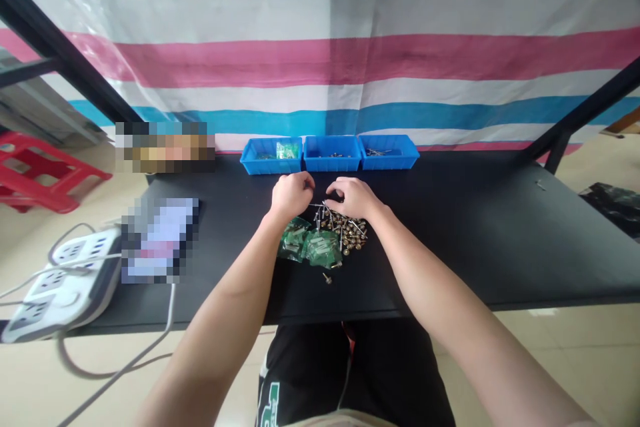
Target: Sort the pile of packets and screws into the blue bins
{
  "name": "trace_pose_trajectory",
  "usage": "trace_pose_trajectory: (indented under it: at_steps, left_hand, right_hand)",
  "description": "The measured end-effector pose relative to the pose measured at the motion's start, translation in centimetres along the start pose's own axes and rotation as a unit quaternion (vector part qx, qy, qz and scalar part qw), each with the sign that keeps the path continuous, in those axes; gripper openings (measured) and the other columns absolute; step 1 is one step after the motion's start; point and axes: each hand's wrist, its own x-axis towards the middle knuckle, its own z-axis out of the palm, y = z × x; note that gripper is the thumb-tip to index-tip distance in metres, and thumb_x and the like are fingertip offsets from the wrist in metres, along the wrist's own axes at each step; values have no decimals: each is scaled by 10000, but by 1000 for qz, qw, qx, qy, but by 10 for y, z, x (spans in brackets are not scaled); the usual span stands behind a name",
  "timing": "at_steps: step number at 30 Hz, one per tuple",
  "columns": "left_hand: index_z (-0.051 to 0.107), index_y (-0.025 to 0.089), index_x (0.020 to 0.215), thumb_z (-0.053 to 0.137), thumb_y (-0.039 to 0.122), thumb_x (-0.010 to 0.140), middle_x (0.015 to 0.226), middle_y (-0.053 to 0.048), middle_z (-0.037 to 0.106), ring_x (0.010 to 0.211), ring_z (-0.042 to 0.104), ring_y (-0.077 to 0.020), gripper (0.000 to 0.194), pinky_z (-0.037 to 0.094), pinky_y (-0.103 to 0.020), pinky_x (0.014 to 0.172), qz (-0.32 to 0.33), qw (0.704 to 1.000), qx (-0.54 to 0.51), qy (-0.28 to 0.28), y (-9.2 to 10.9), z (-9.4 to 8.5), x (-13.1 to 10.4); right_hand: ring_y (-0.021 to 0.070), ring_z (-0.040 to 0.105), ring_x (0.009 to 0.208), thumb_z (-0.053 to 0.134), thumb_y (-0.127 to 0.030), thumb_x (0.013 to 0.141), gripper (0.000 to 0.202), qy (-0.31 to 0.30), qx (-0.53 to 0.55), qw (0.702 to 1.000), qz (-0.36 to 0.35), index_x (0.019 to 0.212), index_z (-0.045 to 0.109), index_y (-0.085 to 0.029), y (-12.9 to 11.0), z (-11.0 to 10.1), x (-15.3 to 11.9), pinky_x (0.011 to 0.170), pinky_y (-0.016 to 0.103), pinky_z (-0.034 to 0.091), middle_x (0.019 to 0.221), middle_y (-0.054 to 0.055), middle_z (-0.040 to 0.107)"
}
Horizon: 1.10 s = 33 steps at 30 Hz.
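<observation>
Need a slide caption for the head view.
Both hands at a pile of small metal parts beside green packets, three blue bins behind.

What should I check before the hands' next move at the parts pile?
1. Left hand at the far edge of the pile: ok; what it holds, cannot tell.
2. Right hand over the pile, fingers curled on thin pins: ok; grip cannot tell.
3. Three blue bins lined up just behind the hands: ok.
4. Green bags lie beside the pile, near edge: ok.
5. One loose part apart from the pile: not ok.
6. Bin contents: too small, cannot tell.
</observation>
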Motion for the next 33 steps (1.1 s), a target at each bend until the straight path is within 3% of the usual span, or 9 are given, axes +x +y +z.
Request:
trace_pose_trajectory:
  at_steps: [11,17,21,29,33]
  left_hand:
    - [754,194,883,524,181,771,728,-38,726,662,633,-201,256,444,-299,651,85,996,-23,-35,4,2,-4]
    - [751,178,882,520,171,755,667,-30,700,604,601,-177,264,418,-281,602,88,995,-43,-26,1,-1,-4]
    - [752,175,868,515,166,748,644,-30,691,592,599,-177,265,424,-280,596,95,994,-52,-20,0,-2,-4]
    - [760,166,887,525,154,755,674,-41,707,617,621,-191,270,455,-291,634,102,993,-52,-29,1,0,-4]
    - [760,159,901,522,141,755,681,-42,705,618,618,-192,280,457,-296,650,104,993,-55,-33,0,0,-4]
  right_hand:
    - [150,564,749,607,-333,911,227,12,16,1000,-5,790,745,-198,2,15,4,643,272,331,827,40,663]
    - [132,576,756,696,-260,832,98,-19,114,992,-49,839,760,-186,8,7,3,687,256,382,860,29,672]
    - [141,599,794,766,-219,750,124,-49,121,990,-53,870,768,-190,11,3,2,709,261,407,905,28,676]
    - [154,629,839,722,-167,782,71,-51,134,988,-49,817,773,-202,11,8,3,789,284,440,902,28,693]
    - [130,595,771,698,-156,779,65,-45,157,986,-40,788,755,-186,9,7,3,735,267,425,872,23,688]
